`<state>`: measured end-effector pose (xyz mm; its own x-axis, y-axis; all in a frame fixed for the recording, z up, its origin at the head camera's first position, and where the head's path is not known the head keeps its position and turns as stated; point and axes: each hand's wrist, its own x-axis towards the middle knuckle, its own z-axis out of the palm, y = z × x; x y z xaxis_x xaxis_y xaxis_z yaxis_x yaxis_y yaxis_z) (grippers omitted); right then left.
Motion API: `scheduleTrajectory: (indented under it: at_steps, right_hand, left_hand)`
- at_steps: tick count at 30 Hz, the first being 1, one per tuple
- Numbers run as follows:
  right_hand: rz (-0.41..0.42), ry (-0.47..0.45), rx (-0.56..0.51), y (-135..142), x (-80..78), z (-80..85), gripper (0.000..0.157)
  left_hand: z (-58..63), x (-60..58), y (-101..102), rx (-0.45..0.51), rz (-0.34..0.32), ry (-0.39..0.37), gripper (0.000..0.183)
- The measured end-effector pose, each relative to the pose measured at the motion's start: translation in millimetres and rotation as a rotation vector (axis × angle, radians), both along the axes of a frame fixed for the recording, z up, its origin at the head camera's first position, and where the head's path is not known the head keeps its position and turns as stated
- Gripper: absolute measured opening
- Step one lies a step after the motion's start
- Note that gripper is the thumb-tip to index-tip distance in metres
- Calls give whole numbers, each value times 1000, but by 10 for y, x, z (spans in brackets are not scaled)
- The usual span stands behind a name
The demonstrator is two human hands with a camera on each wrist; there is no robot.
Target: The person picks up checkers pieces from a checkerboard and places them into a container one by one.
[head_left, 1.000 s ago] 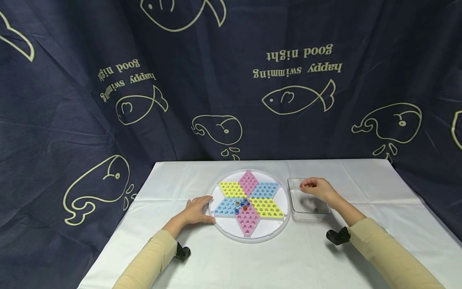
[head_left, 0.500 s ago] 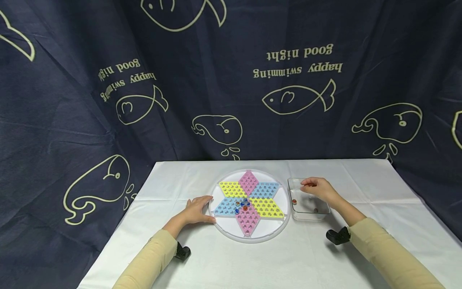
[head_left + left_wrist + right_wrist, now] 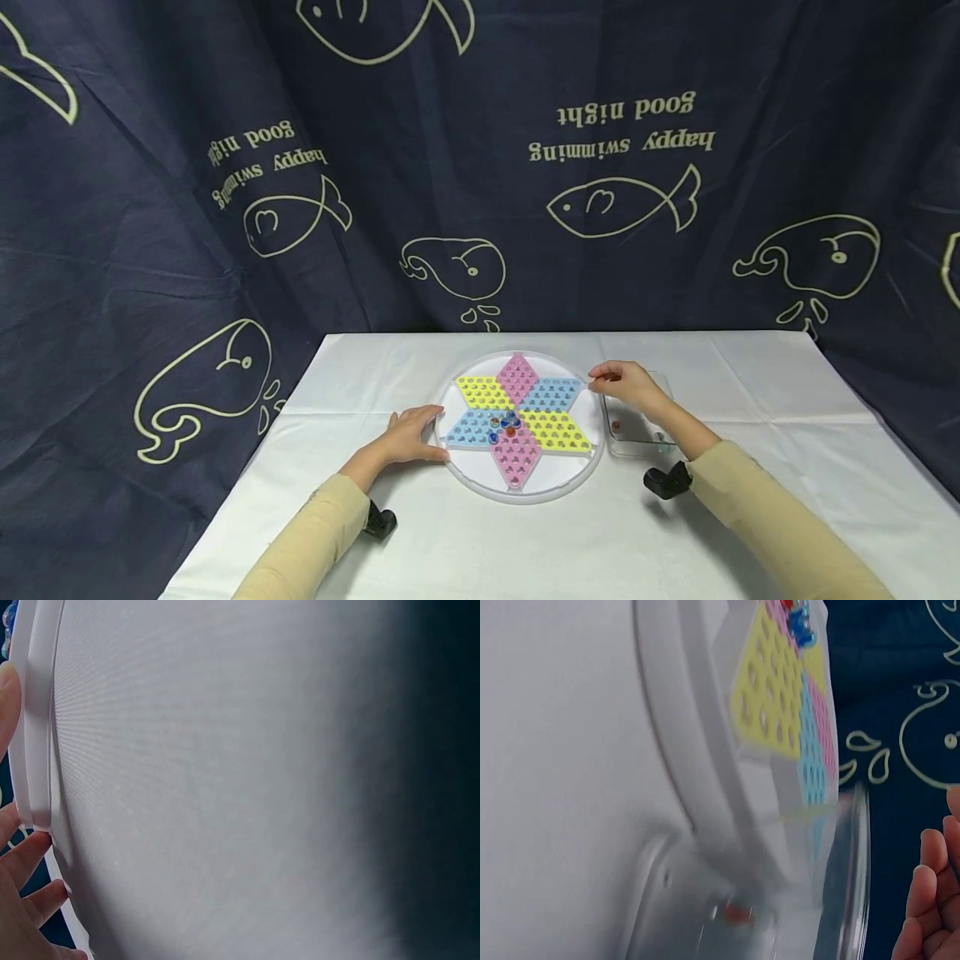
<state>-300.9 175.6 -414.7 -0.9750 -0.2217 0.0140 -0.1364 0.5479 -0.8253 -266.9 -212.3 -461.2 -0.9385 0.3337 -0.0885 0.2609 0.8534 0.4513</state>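
A round white Chinese checkers board (image 3: 555, 471) lies on the table, its star coloured pink, yellow and blue. Several marbles (image 3: 511, 422) cluster near its centre. My left hand (image 3: 403, 435) rests against the board's left side, thumb and fingers spread; the left wrist view shows the thumb (image 3: 7, 705) at the rim. Right of the board stands a clear plastic box (image 3: 637, 454) with a red marble (image 3: 616, 426) and another small marble (image 3: 659, 437) inside. Above the box's far left corner, beside the board's rim, hovers my right hand (image 3: 626, 385), fingers loosely bent, no object visible in them.
A white cloth (image 3: 480, 550) covers the table. Behind it hangs a dark blue curtain (image 3: 375, 283) with fish and whale drawings. Black wrist devices sit under the left (image 3: 380, 522) and right (image 3: 667, 481) sleeves.
The red marble held by my right hand a second ago dropped into the clear box. Since then my right hand has moved left towards the board. The left hand stays in place.
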Motion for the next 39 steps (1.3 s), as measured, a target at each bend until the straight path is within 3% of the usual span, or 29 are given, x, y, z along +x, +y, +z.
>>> scheduleTrajectory:
  at_steps: [8,20,39]
  right_hand:
    - [51,-4,-12,-282,0,-3,34]
    - [135,-3,-56,-569,19,-134,32]
    - [151,-53,5,-944,40,-305,23]
  left_hand:
    - [6,2,-7,-6,-9,-2,91]
    - [-25,-17,-15,-7,3,-8,91]
    - [-6,-10,-8,1,-4,1,90]
